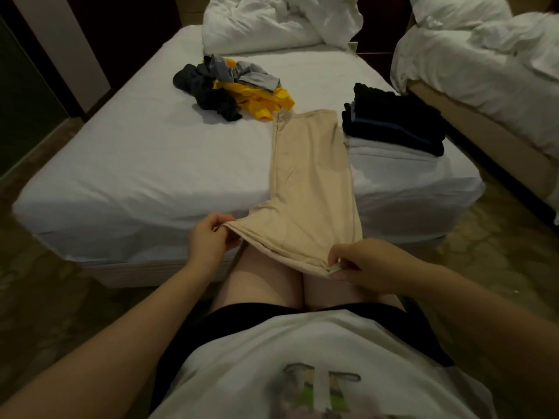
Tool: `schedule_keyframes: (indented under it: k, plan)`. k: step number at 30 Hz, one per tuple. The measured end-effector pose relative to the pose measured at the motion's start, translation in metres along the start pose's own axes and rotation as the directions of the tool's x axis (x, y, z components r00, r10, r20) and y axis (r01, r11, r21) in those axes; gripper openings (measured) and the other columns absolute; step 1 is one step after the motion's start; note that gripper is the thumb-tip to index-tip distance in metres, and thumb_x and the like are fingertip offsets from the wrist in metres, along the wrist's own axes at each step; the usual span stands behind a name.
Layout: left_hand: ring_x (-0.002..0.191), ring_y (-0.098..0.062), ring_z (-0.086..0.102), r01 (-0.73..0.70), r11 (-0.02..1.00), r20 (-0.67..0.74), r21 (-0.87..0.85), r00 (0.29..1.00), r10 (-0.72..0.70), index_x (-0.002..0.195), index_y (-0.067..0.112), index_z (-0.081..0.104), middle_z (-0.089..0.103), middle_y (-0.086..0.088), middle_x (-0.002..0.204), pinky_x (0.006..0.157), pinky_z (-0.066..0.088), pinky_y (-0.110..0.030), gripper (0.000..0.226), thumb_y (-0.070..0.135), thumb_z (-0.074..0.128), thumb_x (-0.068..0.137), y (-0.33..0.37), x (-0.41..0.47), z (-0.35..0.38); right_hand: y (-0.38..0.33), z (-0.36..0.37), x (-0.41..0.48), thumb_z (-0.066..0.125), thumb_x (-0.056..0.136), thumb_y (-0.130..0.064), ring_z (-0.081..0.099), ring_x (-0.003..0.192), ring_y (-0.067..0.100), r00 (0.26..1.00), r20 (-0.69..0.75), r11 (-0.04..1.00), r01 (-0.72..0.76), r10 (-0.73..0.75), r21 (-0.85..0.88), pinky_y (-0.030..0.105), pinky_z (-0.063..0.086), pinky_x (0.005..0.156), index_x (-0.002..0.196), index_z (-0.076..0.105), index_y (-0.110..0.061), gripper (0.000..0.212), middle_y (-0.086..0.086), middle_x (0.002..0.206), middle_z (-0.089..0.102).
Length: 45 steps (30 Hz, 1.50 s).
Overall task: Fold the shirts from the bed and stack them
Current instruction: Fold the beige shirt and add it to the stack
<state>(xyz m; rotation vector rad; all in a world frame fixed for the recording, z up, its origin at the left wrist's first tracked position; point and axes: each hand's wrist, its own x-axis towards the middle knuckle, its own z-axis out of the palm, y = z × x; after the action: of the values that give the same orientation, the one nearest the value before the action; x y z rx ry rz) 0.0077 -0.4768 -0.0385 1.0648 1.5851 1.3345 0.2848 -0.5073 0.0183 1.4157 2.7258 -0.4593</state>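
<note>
A beige shirt (308, 176), folded into a long narrow strip, lies on the white bed (145, 158) and hangs over its near edge. My left hand (208, 237) pinches the near left corner of the shirt. My right hand (369, 264) pinches the near right corner, just above my knees. A stack of folded dark shirts (393, 119) sits on folded white ones at the bed's right side, touching the beige shirt's far right edge. A loose pile of grey, dark and yellow shirts (230, 86) lies further back on the bed.
A rumpled white duvet and pillow (272, 22) lie at the head of the bed. A second bed with white bedding (484, 65) stands to the right across a narrow gap. Patterned floor surrounds the bed's foot.
</note>
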Motion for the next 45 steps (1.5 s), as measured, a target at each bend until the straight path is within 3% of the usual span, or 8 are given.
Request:
schedule_keyframes:
  k: [5,8,11,14,26,31,38,45]
  plan:
    - [0.098,-0.026,0.061,-0.407,0.830,0.188,0.382,0.913,0.361,0.083,0.009,0.060,0.065,-0.007,0.104,0.082,0.045,-0.029,0.016,0.004,0.045,0.079,-0.001,0.011,-0.011,-0.010,-0.017,0.019,0.057,0.086,-0.052,0.054,0.058,-0.004,0.951,0.294,0.932,-0.193,0.100,0.306,0.011,0.040,0.057,0.090,0.066,-0.029,0.025,-0.016,0.068,0.059]
    - [0.100,-0.029,0.060,-0.798,0.418,0.564,0.434,0.603,0.564,0.086,0.000,0.061,0.064,-0.021,0.110,0.082,0.039,-0.020,0.027,0.017,0.041,0.079,0.025,0.006,0.004,-0.010,-0.022,0.038,0.049,0.092,-0.049,0.059,0.066,0.005,0.947,0.260,0.857,-0.287,0.187,0.429,0.019,0.045,0.067,0.090,0.070,-0.023,0.033,-0.009,0.070,0.064]
    - [0.092,-0.034,0.061,-0.965,-0.028,0.891,0.259,0.228,0.393,0.087,0.005,0.064,0.066,-0.016,0.098,0.083,0.046,-0.042,0.024,0.017,0.045,0.082,0.028,0.002,0.035,-0.007,-0.016,0.051,0.048,0.096,-0.036,0.056,0.060,0.008,0.926,0.221,0.739,-0.378,0.307,0.557,0.014,0.043,0.057,0.093,0.070,-0.015,0.031,-0.005,0.068,0.063]
    - [0.087,-0.030,0.061,-0.991,-0.042,0.981,0.124,0.116,0.157,0.087,0.011,0.063,0.065,-0.011,0.101,0.080,0.038,-0.039,0.022,0.017,0.044,0.078,0.010,-0.007,0.049,-0.003,-0.009,0.054,0.049,0.097,-0.026,0.051,0.051,0.005,0.891,0.230,0.643,-0.443,0.391,0.624,0.011,0.039,0.044,0.100,0.069,-0.008,0.027,-0.003,0.065,0.061]
    - [0.141,-0.009,0.016,-0.834,0.424,0.812,0.354,0.499,0.302,0.139,0.014,0.044,0.020,-0.001,0.155,0.114,0.023,-0.031,0.074,0.066,0.028,0.089,-0.005,-0.018,0.017,0.013,0.002,0.140,0.049,0.091,-0.049,0.045,0.124,0.033,0.826,0.057,0.698,-0.508,0.560,0.505,0.034,0.039,0.096,0.144,0.026,-0.009,0.070,0.013,0.141,0.043]
    - [0.113,-0.017,0.051,-0.435,0.740,0.482,0.513,0.859,0.170,0.117,0.017,0.059,0.053,0.003,0.119,0.072,0.028,-0.015,0.046,0.048,0.050,0.084,0.015,-0.019,0.035,0.025,0.009,0.176,0.055,0.087,-0.051,0.054,0.103,0.025,0.861,0.163,0.716,-0.495,0.482,0.492,0.030,0.043,0.087,0.123,0.055,-0.012,0.053,0.008,0.118,0.058]
    - [0.095,-0.031,0.058,-0.211,0.800,0.311,0.561,0.950,0.032,0.121,0.023,0.040,0.060,-0.006,0.094,0.063,0.031,-0.030,0.032,0.025,0.052,0.092,0.011,-0.011,0.032,0.021,0.001,0.204,0.070,0.084,-0.030,0.031,0.045,0.003,0.906,-0.138,0.619,-0.156,0.400,0.770,0.024,0.024,0.048,0.053,0.036,-0.020,0.047,-0.005,0.053,0.031]
    - [0.119,-0.028,0.051,-0.224,0.761,0.413,0.609,0.908,-0.064,0.139,0.033,0.039,0.056,-0.011,0.131,0.082,0.039,-0.027,0.046,0.023,0.048,0.095,0.003,0.003,0.016,0.025,0.024,0.189,0.053,0.088,-0.050,0.057,0.107,0.024,0.907,-0.167,0.898,-0.329,0.387,0.292,0.035,0.043,0.085,0.122,0.054,-0.021,0.044,0.001,0.110,0.062]
